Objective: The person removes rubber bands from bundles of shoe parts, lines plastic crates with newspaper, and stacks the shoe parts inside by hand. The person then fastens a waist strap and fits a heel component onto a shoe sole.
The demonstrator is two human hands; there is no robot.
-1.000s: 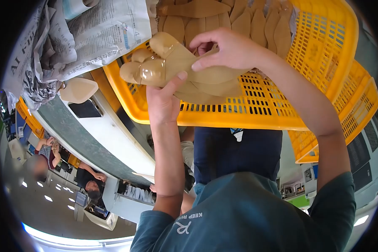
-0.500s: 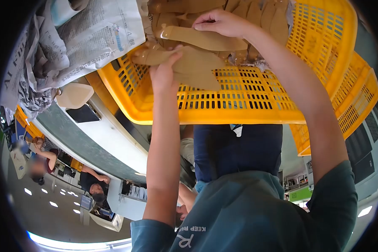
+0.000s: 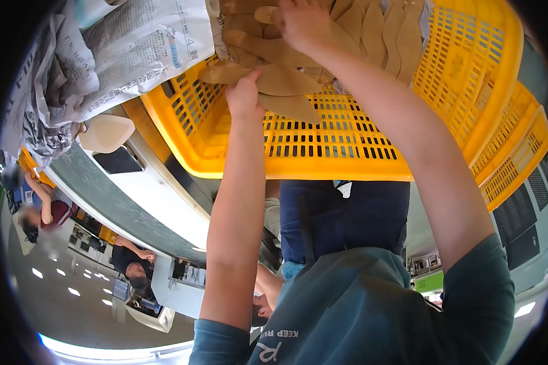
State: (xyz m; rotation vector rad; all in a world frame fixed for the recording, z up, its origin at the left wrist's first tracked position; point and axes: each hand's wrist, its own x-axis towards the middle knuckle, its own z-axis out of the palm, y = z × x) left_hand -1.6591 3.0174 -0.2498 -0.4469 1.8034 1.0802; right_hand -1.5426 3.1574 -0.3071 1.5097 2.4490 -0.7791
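My left hand (image 3: 245, 97) is closed on several flat tan insoles (image 3: 289, 81), thumb on top, fanned out over the near part of a yellow plastic crate (image 3: 323, 169). One tapered end points down toward the crate's slotted wall. Farther up, my right hand (image 3: 307, 27) is over the insole pile (image 3: 377, 36), beside the rounded end of one insole (image 3: 266, 14). Its fingertips are blurred and partly cut off by the top edge, so whether it grips that insole is unclear. Several more insoles lie overlapping in the crate.
Crumpled newspaper (image 3: 146, 48) covers the upper left. A dark phone (image 3: 119, 161) and a beige tray (image 3: 106, 134) lie left of the crate. Another yellow crate (image 3: 517, 146) stands at the right. People sit at work at the far left.
My right hand has moved up from the insole it pinched to the top edge of the view. My left hand still holds insoles, now fanned differently and with the lower end more tilted.
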